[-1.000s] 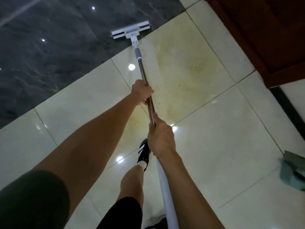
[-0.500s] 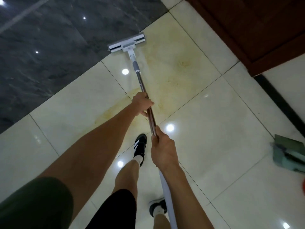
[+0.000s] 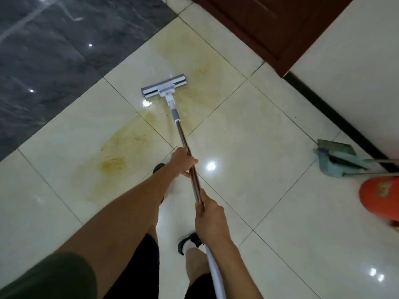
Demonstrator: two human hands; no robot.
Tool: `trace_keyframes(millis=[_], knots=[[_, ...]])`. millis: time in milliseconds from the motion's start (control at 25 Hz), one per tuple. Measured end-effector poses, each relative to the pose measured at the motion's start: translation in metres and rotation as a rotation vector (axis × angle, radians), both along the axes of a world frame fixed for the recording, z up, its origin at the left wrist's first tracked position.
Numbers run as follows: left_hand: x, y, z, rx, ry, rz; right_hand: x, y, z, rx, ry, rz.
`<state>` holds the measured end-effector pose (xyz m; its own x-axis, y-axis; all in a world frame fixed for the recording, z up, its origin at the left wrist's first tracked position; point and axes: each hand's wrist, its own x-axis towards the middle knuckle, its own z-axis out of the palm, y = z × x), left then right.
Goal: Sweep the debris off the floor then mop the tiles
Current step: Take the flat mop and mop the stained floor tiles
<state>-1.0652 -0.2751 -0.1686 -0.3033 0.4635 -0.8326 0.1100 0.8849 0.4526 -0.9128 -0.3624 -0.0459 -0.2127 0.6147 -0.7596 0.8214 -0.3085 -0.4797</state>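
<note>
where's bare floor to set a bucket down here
Bare tile lies right of the mop handle, between the hands and the dustpan, and at lower left. It is crowded by the wall, around the dustpan and red thing.

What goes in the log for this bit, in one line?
stage: mopping | left hand: holds mop pole | right hand: holds pole lower | mop head: flat on yellow-stained tile | dustpan: on floor, right

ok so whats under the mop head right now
The mop head sits flat on a cream floor tile with yellowish stain streaks around it. The tile directly beneath it is covered, so its state cannot be seen.
</note>
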Motion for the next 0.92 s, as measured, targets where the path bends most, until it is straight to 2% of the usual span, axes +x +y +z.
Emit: trace_keyframes(millis=[200, 440, 680, 920], knots=[[0.005, 0.006, -0.004, 0.008, 0.105, 0.014, 0.001, 0.009, 0.009, -0.019, 0.035, -0.028], [-0.045, 0.064, -0.022, 0.005, 0.093, 0.060, -0.053, 0.069, -0.003, -0.041, -0.034, 0.015], [-0.157, 0.193, -0.046, 0.031, 0.135, 0.089, -0.165, 0.199, -0.024, -0.030, 0.016, 0.003], [-0.282, 0.345, -0.058, 0.053, 0.140, 0.094, -0.285, 0.345, -0.052, 0.075, 0.011, 0.004]])
